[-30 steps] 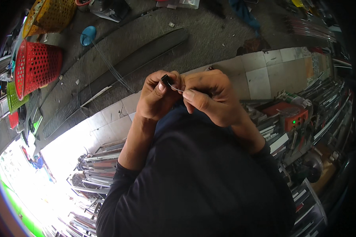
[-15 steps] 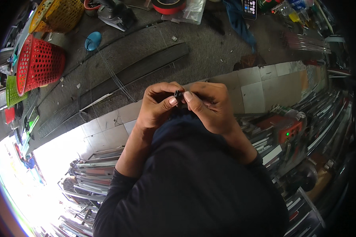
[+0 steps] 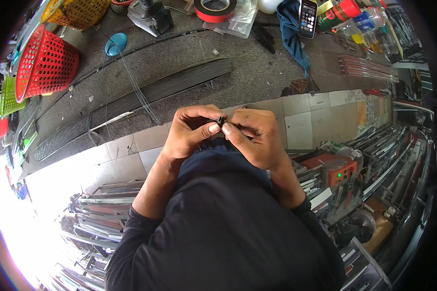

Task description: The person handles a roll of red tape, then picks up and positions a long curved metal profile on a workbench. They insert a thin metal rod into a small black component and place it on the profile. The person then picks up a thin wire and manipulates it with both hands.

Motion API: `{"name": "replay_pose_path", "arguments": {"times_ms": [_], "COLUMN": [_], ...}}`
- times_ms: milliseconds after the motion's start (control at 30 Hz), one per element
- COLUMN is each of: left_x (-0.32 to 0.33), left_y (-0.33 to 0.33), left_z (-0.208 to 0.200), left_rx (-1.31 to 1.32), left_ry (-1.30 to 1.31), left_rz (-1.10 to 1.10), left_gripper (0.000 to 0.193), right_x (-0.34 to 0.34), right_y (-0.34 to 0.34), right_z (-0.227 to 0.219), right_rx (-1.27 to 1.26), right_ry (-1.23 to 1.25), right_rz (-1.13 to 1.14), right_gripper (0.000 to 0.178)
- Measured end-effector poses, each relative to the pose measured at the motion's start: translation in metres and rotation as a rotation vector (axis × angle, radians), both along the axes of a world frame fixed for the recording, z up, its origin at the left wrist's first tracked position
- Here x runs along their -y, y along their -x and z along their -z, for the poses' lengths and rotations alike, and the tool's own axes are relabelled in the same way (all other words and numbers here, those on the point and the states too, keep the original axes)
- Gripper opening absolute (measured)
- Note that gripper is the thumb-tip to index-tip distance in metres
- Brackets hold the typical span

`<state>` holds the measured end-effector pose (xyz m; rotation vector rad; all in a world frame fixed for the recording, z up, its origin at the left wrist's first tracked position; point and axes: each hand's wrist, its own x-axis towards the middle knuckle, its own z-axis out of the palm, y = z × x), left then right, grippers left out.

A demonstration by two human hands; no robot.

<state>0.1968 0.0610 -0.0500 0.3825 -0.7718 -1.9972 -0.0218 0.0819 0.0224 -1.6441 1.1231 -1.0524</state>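
Note:
Between my two hands, in front of my chest, is a small black part [image 3: 220, 120], too small to name more exactly. My left hand [image 3: 187, 133] pinches it from the left, thumb and index finger closed on it. From the other side my right hand [image 3: 255, 136] grips it with thumb and index finger, the other fingers curled in. Both thumb tips nearly meet at the piece. Beyond the hands, a bundle of long dark strips [image 3: 145, 99] lies on the carpeted work table [image 3: 257, 68].
A red perforated basket [image 3: 48, 60] and a yellow one [image 3: 75, 12] stand at far left. A blue disc [image 3: 116, 44] with thin cords, a cordless tool [image 3: 150, 19], red tape [image 3: 215, 13], a phone [image 3: 307, 19] and a blue cloth [image 3: 292, 41] lie along the far side. Metal profiles [image 3: 99, 213] are stacked behind me.
The view has shifted so more of the table's far side shows. The black part has turned slightly between my fingers, and my thumbs are closer together. Both hands keep their grip.

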Motion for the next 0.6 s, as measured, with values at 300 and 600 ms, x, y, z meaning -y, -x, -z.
{"name": "replay_pose_path", "arguments": {"times_ms": [300,600], "left_x": [0.004,0.001], "left_y": [-0.012,0.014], "left_z": [-0.017,-0.017], "left_rx": [0.382,0.892], "left_ry": [0.176,0.474], "left_rz": [-0.011,-0.314], "left_gripper": [0.021,0.024], "right_x": [-0.008,-0.009], "right_y": [0.008,0.006], "right_z": [0.011,0.075], "right_rx": [-0.008,0.837], "right_ry": [-0.146,-0.687], "right_rz": [-0.006,-0.015], "right_gripper": [0.025,0.028]}}
